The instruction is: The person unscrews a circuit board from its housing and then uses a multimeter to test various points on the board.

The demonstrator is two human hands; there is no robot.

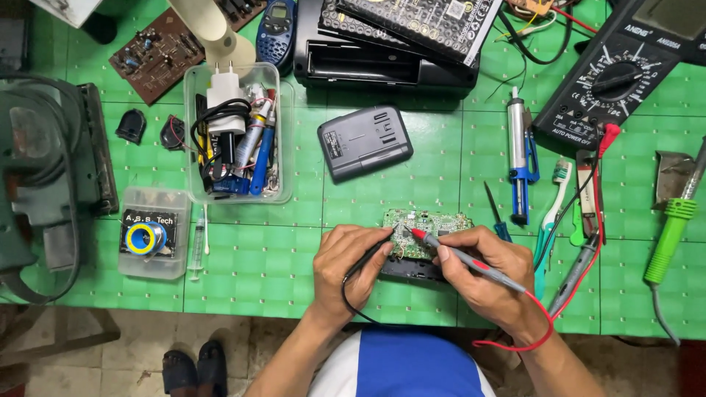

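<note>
A small green circuit board (430,223) lies on a black base near the front edge of the green table mat (265,257). My right hand (485,276) holds a red multimeter probe (460,254) like a pen, its tip touching the board. My left hand (349,265) grips a black probe (371,254) whose tip also rests on the board; its black wire loops under my wrist. The red wire runs round my right wrist toward the black multimeter (618,73) at the back right.
A dark grey battery pack (364,142) lies behind the board. A clear box of tools (237,136) and a solder reel box (153,231) stand to the left. A desoldering pump (518,158), toothbrush (551,213) and green-handled soldering iron (669,235) lie to the right.
</note>
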